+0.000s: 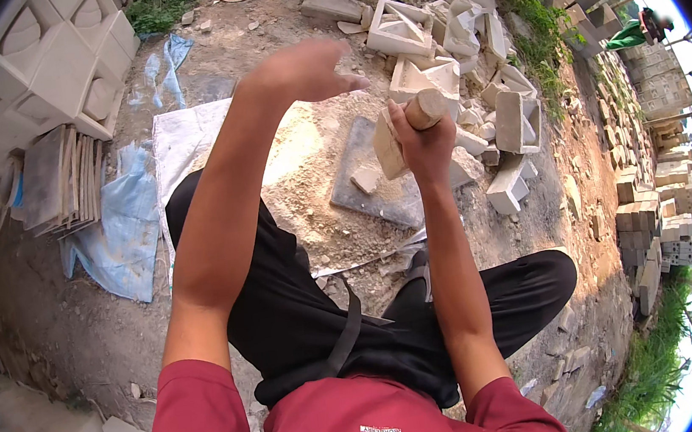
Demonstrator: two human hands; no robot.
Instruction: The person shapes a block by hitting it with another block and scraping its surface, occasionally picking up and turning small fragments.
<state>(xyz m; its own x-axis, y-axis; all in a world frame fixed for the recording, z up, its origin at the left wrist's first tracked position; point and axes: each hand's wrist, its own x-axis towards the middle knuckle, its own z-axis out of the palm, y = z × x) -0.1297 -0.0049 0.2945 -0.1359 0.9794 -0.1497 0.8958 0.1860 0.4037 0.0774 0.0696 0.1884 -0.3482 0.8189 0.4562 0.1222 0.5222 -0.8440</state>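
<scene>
My right hand (429,142) is wrapped round a thick, pale wooden handle (428,108) with a rounded end. A pale blocky piece (388,144) shows beside that hand; I cannot tell whether it joins the handle. Raised over the ground, my left hand (300,72) is empty, its fingers stretched out and somewhat blurred. Below my hands, sandy powder (300,183) lies heaped on a white sheet (177,137). A dark grey slab (383,203) rests on the right of the heap, with a broken chip (365,180) on top.
Broken pale hollow blocks (401,29) are piled at the far right, near the slab. Patterned blocks (45,45) stand stacked at the left above a row of thin boards (60,176). A blue sheet (130,228) lies crumpled there. More blocks (637,225) line the right side.
</scene>
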